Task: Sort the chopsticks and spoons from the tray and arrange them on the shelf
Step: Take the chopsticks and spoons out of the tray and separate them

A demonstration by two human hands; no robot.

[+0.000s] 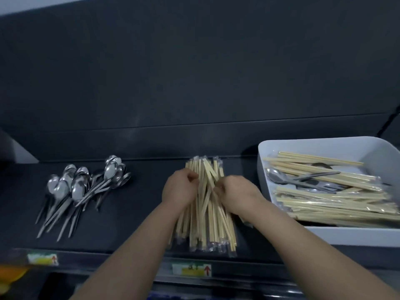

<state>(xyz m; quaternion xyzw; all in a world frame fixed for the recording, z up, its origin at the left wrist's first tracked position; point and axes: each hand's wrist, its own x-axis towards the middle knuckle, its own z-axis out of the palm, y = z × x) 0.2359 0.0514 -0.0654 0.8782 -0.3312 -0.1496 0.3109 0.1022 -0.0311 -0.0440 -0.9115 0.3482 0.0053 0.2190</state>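
A pile of wrapped wooden chopsticks [205, 226] lies on the dark shelf [140, 213], pointing away from me. My left hand [178, 188] grips the pile's left side with curled fingers. My right hand [234, 194] grips its right side the same way. A heap of metal spoons [80, 187] lies on the shelf to the left. On the right stands a white tray [329, 236] holding more wrapped chopsticks [331, 202] mixed with a few spoons [281, 178] and a fork.
The shelf's back wall [194, 83] rises dark behind everything. Price labels [191, 270] sit on the shelf's front rail. Something orange [10, 273] shows at the lower left edge.
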